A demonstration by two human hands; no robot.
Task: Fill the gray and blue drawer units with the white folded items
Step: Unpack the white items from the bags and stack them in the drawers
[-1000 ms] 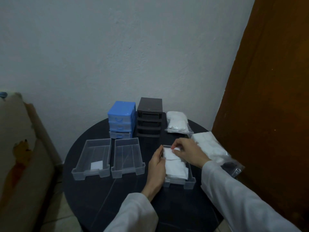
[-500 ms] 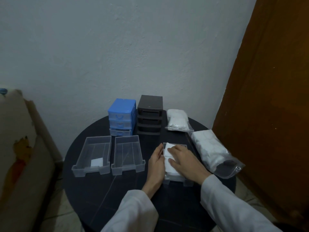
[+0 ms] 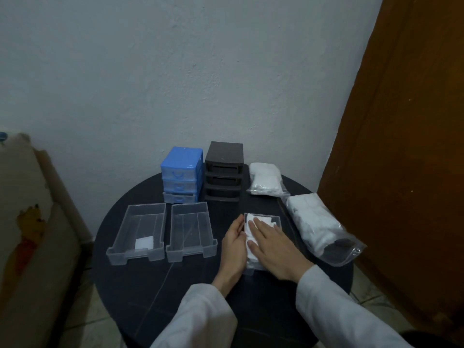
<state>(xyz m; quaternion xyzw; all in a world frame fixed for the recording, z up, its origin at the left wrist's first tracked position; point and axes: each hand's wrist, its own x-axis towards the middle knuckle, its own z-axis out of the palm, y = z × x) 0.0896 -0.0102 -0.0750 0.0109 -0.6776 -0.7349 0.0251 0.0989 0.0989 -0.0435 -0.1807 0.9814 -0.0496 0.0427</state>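
**Pressing folded items into the clear drawer**

My right hand (image 3: 272, 249) lies flat, grip spread wide, on the white folded items (image 3: 251, 228) in the clear drawer (image 3: 276, 218) on the bench (image 3: 140, 292). My left hand (image 3: 233, 247) steadies its left wall, fingers loosely curved. The blue unit (image 3: 181, 175) and gray unit (image 3: 223, 169) stand far (no readable labels).

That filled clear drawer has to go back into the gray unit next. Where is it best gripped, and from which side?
Probably by its two long side walls, coming from above at the near end. The filled drawer lies flat, lengthwise away from the person, its far end toward the gray unit. The left hand already rests along the left wall; the right hand lies flat on the white folded items and would shift to the right wall.
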